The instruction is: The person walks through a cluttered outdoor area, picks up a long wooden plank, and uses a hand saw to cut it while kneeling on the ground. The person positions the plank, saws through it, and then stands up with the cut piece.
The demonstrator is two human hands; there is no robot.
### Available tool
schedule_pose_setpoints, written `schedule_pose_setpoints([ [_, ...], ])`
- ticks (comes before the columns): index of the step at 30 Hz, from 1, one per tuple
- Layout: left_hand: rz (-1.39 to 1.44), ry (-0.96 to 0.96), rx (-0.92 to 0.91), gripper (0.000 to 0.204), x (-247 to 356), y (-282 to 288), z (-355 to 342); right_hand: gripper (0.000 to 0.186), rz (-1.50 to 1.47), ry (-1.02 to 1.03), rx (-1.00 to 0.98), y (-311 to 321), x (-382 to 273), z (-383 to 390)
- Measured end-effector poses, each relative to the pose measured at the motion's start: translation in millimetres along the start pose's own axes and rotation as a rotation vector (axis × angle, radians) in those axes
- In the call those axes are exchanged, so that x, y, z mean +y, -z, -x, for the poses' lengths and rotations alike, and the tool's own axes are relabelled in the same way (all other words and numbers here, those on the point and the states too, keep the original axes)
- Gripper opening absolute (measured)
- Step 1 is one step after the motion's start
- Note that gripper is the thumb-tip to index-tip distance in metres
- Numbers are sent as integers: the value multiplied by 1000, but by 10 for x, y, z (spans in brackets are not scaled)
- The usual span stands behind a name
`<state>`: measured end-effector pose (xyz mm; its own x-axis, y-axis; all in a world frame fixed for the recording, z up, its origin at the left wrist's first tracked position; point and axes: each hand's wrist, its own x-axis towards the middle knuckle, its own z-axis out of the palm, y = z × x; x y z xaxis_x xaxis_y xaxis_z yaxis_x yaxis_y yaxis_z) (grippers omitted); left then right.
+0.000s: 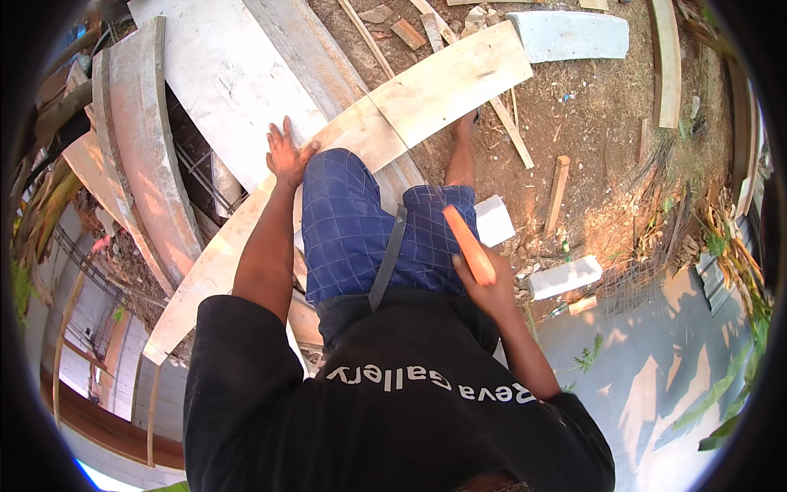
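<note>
A: Take the middle of the view as the clock's centre. What is closest?

B: A black short-sleeved cloth shirt (393, 385) at six o'clock, then dark-blue shorts with a thin pale grid (344, 221), a flat grey strap (387, 258) lying over them.

A: And the right hand (489, 287)?

B: At four o'clock, its fingers clenched round the long orange handle of a thin-bladed handsaw (467, 238). The blade slants up towards eleven (it is blurred, so I cannot tell how deep it sits).

A: The left hand (285, 156)?

B: At ten o'clock, fingers spread and released, grasping nothing. It lies on a long, curved, pale wooden board (459, 82).

A: How does that board run?

B: From eight o'clock round to one, partly hidden by the left knee. A thin dark line crosses it near twelve, in line with the saw's blade.

A: Beyond it?

B: A dusty grey-brown plank (307, 49) at eleven, with a wide, flat white panel (221, 82) beside it. On the brown, litter-strewn earth (598, 123), a short wooden offcut (557, 195) lies at two, and a pale-blue curved slab (578, 37) at one, just beside the board's far end.
</note>
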<state>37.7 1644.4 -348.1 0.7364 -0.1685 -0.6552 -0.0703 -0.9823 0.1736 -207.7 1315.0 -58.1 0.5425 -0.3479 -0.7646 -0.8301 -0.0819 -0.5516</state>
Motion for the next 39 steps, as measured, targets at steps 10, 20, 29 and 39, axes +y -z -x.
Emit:
schedule_pose_setpoints([
  [10, -12, 51, -2, 108, 21, -21, 45, 28, 15, 45, -53, 435, 267, 878],
  [20, -39, 14, -25, 107, 91, 48, -50, 33, -85, 172, 4, -686, 194, -1360],
  [29, -34, 51, -14, 112, -78, -46, 162, 31, 60, -110, -180, 744, -45, 1010],
  [39, -38, 25, -9, 112, -40, -44, -15, 28, 28, 36, -81, -178, 14, -490],
])
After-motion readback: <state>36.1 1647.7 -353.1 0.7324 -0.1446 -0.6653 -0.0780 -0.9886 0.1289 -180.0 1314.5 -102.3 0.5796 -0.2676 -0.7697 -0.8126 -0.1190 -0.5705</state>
